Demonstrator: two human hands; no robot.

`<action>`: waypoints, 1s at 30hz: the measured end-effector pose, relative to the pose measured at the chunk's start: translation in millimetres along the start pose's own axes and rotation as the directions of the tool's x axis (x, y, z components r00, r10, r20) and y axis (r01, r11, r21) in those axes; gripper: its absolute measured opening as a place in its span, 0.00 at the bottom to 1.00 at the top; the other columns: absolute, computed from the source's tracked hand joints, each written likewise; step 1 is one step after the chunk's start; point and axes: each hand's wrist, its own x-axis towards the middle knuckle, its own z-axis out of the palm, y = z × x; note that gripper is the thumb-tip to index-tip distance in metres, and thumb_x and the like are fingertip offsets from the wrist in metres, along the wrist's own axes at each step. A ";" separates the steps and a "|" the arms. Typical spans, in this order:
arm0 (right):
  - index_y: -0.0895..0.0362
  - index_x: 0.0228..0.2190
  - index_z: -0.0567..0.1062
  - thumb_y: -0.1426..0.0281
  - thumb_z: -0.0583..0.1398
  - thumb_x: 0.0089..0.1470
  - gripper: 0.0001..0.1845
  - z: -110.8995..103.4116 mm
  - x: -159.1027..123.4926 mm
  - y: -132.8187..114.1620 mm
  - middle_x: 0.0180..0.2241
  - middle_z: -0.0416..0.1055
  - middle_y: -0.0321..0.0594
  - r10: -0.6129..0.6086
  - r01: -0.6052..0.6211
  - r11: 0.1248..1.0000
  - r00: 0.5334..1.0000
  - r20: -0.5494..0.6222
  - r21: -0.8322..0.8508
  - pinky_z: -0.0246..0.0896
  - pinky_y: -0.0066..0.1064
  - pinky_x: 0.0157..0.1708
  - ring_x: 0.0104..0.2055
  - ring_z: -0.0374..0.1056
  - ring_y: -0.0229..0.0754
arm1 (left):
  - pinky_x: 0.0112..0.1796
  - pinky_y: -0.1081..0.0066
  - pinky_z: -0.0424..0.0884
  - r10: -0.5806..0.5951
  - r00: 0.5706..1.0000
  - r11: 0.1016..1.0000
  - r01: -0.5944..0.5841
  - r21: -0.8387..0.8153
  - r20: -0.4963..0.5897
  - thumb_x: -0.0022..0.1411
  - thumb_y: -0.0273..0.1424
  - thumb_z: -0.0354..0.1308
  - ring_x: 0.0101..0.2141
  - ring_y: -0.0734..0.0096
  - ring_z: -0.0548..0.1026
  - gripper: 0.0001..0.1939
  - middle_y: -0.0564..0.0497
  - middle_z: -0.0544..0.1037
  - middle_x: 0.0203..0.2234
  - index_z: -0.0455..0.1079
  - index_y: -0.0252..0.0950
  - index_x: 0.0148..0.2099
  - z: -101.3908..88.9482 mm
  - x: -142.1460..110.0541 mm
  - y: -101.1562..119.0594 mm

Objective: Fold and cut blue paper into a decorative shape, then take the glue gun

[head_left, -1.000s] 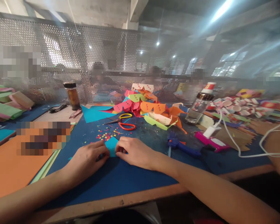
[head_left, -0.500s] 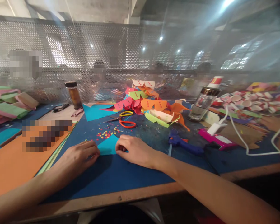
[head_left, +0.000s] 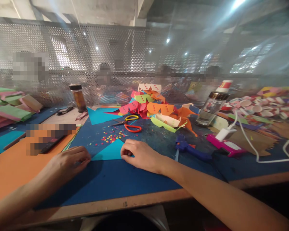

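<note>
A folded teal paper triangle point(head_left: 110, 152) lies on the dark blue mat point(head_left: 115, 179) in front of me. My right hand point(head_left: 139, 155) rests on the paper's right end, fingers curled and pressing it down. My left hand point(head_left: 67, 162) lies at the paper's left tip, fingers curled with their tips on the mat by the fold's corner. Tiny coloured paper bits point(head_left: 108, 138) are scattered just beyond the triangle.
Scissors with yellow and red handles point(head_left: 130, 123) lie behind the paper, before a heap of coloured paper shapes point(head_left: 156, 109). A blue glue gun point(head_left: 190, 149), a pink device with a white cable point(head_left: 223, 144), a clear bottle point(head_left: 213, 104), a dark jar point(head_left: 77, 98) and orange sheets point(head_left: 12, 170) surround it.
My left hand has slid leftward along the teal paper, away from my right hand, uncovering more of the triangle. My right hand has stayed put.
</note>
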 end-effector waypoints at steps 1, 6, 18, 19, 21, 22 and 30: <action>0.56 0.32 0.75 0.73 0.59 0.57 0.04 0.0 0.2 -0.1 0.36 0.72 0.37 0.001 -0.001 1.000 1.000 0.002 0.002 0.59 0.29 0.36 0.35 0.67 0.37 | 0.33 0.75 0.70 -0.015 1.000 1.000 0.015 0.005 -0.002 0.66 0.34 0.51 0.31 0.72 0.77 0.11 0.54 0.79 0.31 0.74 0.41 0.35 -1.0 -2.2 -1.8; 0.56 0.32 0.75 0.74 0.59 0.57 0.05 -2.1 0.6 -2.8 0.36 0.72 0.37 0.000 0.000 1.000 1.000 0.002 0.000 0.59 0.28 0.36 0.34 0.67 0.37 | 0.32 0.77 0.69 -0.054 0.998 0.998 0.055 0.044 -0.034 0.66 0.34 0.51 0.30 0.72 0.78 0.11 0.56 0.79 0.31 0.73 0.42 0.34 -7.2 -11.1 -8.5; 0.57 0.33 0.75 0.70 0.60 0.61 0.05 1.8 0.2 -2.9 0.36 0.73 0.40 -0.105 0.103 0.980 0.994 -0.004 -0.171 0.59 0.31 0.42 0.40 0.67 0.41 | 0.35 0.71 0.71 -0.242 0.965 0.963 0.226 -0.146 -0.100 0.67 0.41 0.52 0.33 0.69 0.77 0.12 0.54 0.79 0.33 0.74 0.44 0.41 2.3 -20.2 20.3; 0.57 0.32 0.75 0.71 0.60 0.61 0.06 2.1 0.3 -3.3 0.36 0.73 0.40 -0.122 0.119 0.971 0.993 -0.002 -0.208 0.59 0.32 0.42 0.41 0.67 0.41 | 0.34 0.71 0.72 -0.263 0.963 0.947 0.248 -0.204 -0.051 0.67 0.41 0.53 0.32 0.69 0.77 0.12 0.54 0.79 0.32 0.75 0.43 0.41 4.7 -17.5 24.6; 0.58 0.32 0.76 0.70 0.60 0.60 0.06 1.9 0.1 -4.3 0.36 0.73 0.41 -0.145 0.142 0.958 0.989 0.005 -0.250 0.58 0.33 0.43 0.41 0.67 0.42 | 0.33 0.70 0.72 -0.312 0.949 0.898 0.310 -0.311 0.044 0.66 0.43 0.54 0.32 0.68 0.77 0.13 0.53 0.80 0.31 0.76 0.43 0.40 8.6 -10.5 32.1; 0.58 0.33 0.76 0.69 0.61 0.60 0.06 1.5 -0.3 -4.7 0.36 0.73 0.41 -0.147 0.144 0.957 0.989 0.005 -0.250 0.58 0.34 0.43 0.41 0.67 0.42 | 0.33 0.69 0.73 -0.335 0.938 0.867 0.343 -0.362 0.087 0.66 0.44 0.54 0.31 0.68 0.77 0.14 0.53 0.81 0.31 0.77 0.42 0.40 9.8 -6.6 35.2; 0.56 0.30 0.76 0.71 0.65 0.54 0.02 4.6 2.9 -1.6 0.33 0.72 0.36 0.043 -0.042 0.999 0.998 -0.046 0.034 0.59 0.28 0.37 0.34 0.67 0.36 | 0.28 0.72 0.75 -0.312 0.900 0.648 0.436 -0.624 0.304 0.65 0.43 0.55 0.27 0.70 0.78 0.16 0.50 0.82 0.29 0.77 0.37 0.41 11.2 9.2 47.3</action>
